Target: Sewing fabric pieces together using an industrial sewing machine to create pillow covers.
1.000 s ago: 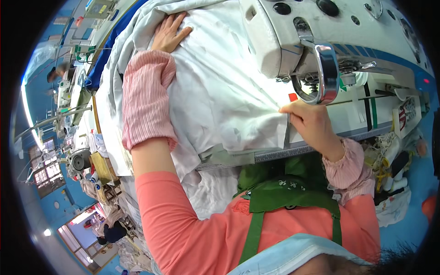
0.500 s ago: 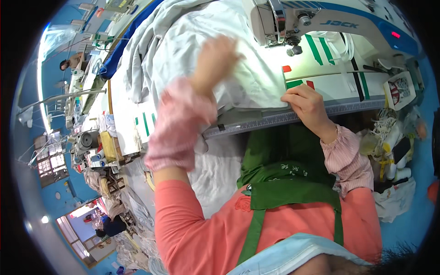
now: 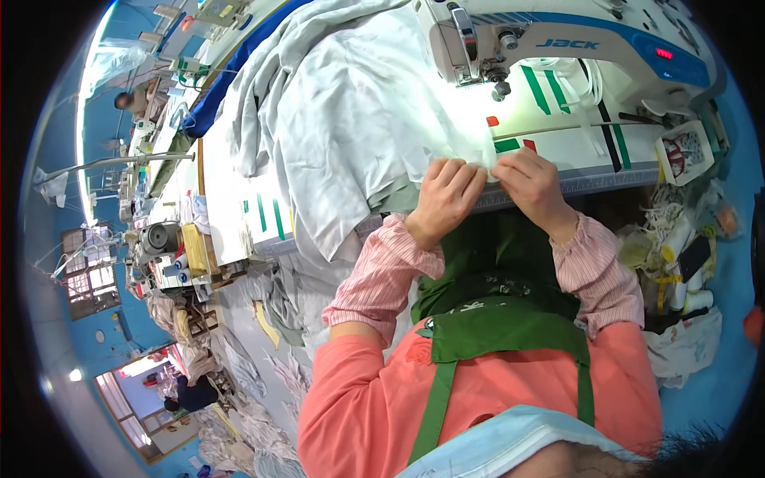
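A large white fabric piece (image 3: 358, 103) lies bunched across the sewing table, its near edge reaching the table's front. My left hand (image 3: 448, 193) is closed on that edge, fingers curled over it. Close beside it, my right hand (image 3: 532, 185) pinches the corner of the same fabric. Only a small gap separates the two hands. Just beyond them stands the sewing machine (image 3: 574, 49), white and blue, its needle area (image 3: 486, 80) lit and above the fabric's right side. Below the white cloth, a grey-green fabric layer (image 3: 392, 196) shows near my left hand.
A ruler strip (image 3: 594, 180) runs along the table's front edge. To the right are a small white tray (image 3: 687, 153) and thread cones (image 3: 698, 301). Green tape strips (image 3: 535, 89) mark the tabletop. Cloth heaps (image 3: 239, 430) lie at lower left; other people are farther off.
My left hand has come down and right from over the fabric to its near edge, beside my right hand. The cloth's left part now hangs over the table's front.
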Motion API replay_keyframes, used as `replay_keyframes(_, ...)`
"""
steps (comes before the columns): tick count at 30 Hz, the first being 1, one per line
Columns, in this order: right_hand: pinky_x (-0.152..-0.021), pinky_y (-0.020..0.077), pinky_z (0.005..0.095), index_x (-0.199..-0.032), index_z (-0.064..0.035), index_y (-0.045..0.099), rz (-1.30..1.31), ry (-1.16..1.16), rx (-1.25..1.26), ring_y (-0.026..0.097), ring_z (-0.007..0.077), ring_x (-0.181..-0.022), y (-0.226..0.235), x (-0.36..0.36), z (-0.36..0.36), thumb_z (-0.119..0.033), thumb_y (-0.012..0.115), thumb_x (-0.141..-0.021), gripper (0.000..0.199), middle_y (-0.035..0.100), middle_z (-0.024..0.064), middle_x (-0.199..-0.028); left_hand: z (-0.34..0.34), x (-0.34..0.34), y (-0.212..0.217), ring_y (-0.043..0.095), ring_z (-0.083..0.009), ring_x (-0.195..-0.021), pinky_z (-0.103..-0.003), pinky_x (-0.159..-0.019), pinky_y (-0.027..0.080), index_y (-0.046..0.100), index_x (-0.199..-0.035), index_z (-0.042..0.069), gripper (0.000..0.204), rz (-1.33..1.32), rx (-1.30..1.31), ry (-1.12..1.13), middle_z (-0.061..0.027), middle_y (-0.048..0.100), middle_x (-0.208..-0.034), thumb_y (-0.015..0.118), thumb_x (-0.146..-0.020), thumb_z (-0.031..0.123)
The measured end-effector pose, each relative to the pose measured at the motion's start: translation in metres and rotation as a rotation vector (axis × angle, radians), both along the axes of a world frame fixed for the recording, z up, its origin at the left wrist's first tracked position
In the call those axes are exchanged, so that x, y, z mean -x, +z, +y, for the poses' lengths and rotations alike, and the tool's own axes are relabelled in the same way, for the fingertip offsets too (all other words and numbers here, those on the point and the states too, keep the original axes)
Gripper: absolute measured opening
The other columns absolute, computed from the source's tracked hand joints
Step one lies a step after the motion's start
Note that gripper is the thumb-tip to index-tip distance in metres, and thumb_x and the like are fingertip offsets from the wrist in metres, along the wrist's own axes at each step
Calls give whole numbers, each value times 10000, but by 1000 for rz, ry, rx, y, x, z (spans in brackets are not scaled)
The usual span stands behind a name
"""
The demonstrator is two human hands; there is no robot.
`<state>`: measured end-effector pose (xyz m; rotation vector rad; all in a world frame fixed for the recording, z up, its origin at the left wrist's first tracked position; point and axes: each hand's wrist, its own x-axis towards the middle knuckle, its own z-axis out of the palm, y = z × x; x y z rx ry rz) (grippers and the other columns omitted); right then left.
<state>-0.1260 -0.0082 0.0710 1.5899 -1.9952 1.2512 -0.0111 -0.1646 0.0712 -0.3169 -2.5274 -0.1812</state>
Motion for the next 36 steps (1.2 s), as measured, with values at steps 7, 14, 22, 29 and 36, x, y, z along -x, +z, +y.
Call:
replay_keyframes(7, -588, 481, 334, -759, -41, 568, 45, 83, -229, 569, 221, -706, 2, 12, 1, 9, 678, -616, 187, 543, 43, -769, -14, 11, -2, 537, -218, -802, -307, -687, 470, 594, -997, 18, 327, -231, -12, -168, -61, 530, -906, 583, -677, 87)
replay_keyframes(14, -617, 490, 330, -759, -47, 568, 64, 58, -275, 577, 218, -735, 0, 40, -24, -6, 675, -654, 155, 546, 49, -762, -38, 43, 3, 529, -224, -782, -308, -688, 479, 594, -982, 21, 283, -238, -44, -217, -65, 526, -889, 569, -703, 61)
replay_keyframes(22, -628, 493, 312, -775, -90, 574, 85, -63, -253, 576, 188, -776, -4, 49, -46, -52, 649, -702, 111, 540, 17, -789, -67, 71, 1, 547, -211, -796, -316, -659, 486, 603, -937, 78, 218, -189, -17, -182, -33, 537, -856, 581, -720, 89)
replay_keyframes(29, -620, 504, 306, -774, -104, 568, 103, -114, -263, 574, 178, -782, -6, 52, -51, -83, 594, -755, 38, 540, 11, -786, -76, 78, -1, 560, -213, -838, -322, -690, 496, 614, -917, 84, 208, -190, 34, -217, -31, 556, -885, 588, -710, 91)
replay_keyframes(36, -616, 513, 316, -761, -96, 578, 138, -171, -309, 582, 186, -791, -6, 60, -52, -92, 590, -759, 12, 563, 16, -781, -83, 87, -2, 575, -228, -877, -336, -746, 495, 620, -922, 82, 212, -169, 23, -228, -42, 577, -923, 602, -711, 74)
